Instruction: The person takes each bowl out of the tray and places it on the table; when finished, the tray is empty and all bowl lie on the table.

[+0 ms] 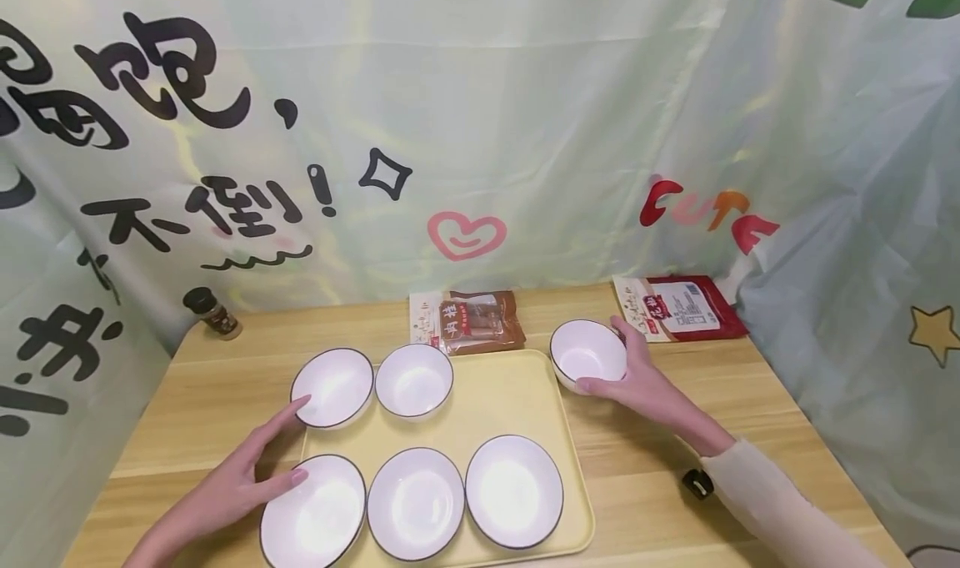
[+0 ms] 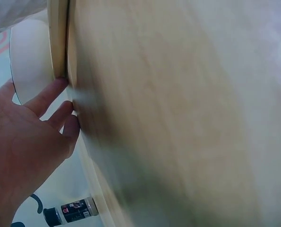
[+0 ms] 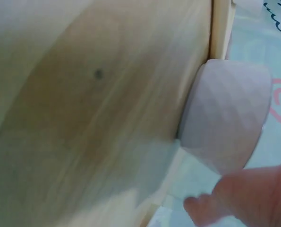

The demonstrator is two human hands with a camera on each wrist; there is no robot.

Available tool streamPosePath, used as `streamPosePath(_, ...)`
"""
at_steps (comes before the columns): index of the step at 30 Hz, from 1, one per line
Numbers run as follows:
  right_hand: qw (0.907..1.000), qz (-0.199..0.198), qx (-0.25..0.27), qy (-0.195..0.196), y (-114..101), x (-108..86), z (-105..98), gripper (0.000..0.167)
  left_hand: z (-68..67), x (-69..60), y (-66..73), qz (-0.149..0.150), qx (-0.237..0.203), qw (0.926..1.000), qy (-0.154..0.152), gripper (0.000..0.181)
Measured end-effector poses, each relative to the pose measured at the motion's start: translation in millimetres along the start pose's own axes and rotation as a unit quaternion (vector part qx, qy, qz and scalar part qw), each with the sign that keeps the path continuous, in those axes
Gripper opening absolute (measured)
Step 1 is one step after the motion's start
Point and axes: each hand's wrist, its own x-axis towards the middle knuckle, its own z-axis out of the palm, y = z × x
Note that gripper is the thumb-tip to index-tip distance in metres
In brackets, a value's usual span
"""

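Bowls, white inside with thin dark rims, line the near side of a yellow tray on the wood-grain desk, three abreast and close together. The left hand lies spread, thumb over the rim of the front-left bowl, index finger at the rim of the rear-left bowl; its fingers are well apart and grasp neither, though how firmly they press is hard to tell. Light contact serves best there, since pushing down on a rim could tip a bowl. A rear-middle bowl stands just beside. Past the tray's right edge, near its far corner, the right hand grips the right-hand bowl, thumb hooked over the near rim and fingers round the far side, parted across its mouth. Whether its foot bears on the desk is unclear. That hold should suit a level, steady lift; the tray's raised edge calls for clearance. Farther back lie a cinnamon packet and a red seasoning packet, which the right fingers had best avoid brushing; a spice bottle stands far left, before a printed curtain.
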Motion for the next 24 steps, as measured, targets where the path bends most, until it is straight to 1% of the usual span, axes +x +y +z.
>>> streamPosePath(2,0.9997,-0.012,-0.006,0.021,-3,-3.4,-2,0.126,-0.3,-0.1,0.1,0.001,0.001,1.0,0.0,0.088)
streamPosePath(5,0.9974,-0.05,-0.011,0.052,-8,-9.4,-4,0.12,-0.6,-0.4,0.7,0.002,0.002,1.0,0.001,0.089)
streamPosePath(9,0.9928,-0.094,0.005,0.074,-16,-19.9,-3,0.113,-0.3,0.1,1.7,-0.005,0.006,1.0,0.002,0.089)
streamPosePath(11,0.9907,-0.11,0.016,0.078,-20,-25.1,-1,0.108,-0.1,0.5,1.6,-0.01,0.006,0.9999,0.001,0.089)
streamPosePath(14,0.9883,-0.129,0.034,0.075,-25,-30.7,4,0.104,-0.1,0.8,1.5,-0.012,0.005,0.9999,0.0,0.088)
streamPosePath(16,0.9874,-0.139,0.04,0.066,-28,-34.0,8,0.102,-0.2,0.6,1.6,-0.012,0.002,0.9999,0.0,0.088)
streamPosePath(20,0.9864,-0.152,0.043,0.045,-34,-40.0,15,0.101,-0.1,0.0,1.7,-0.008,0.003,1.0,0.001,0.089)
streamPosePath(24,0.9831,-0.174,0.05,0.027,-39,-45.4,23,0.101,0.2,-0.3,1.0,-0.006,0.007,1.0,0.003,0.089)
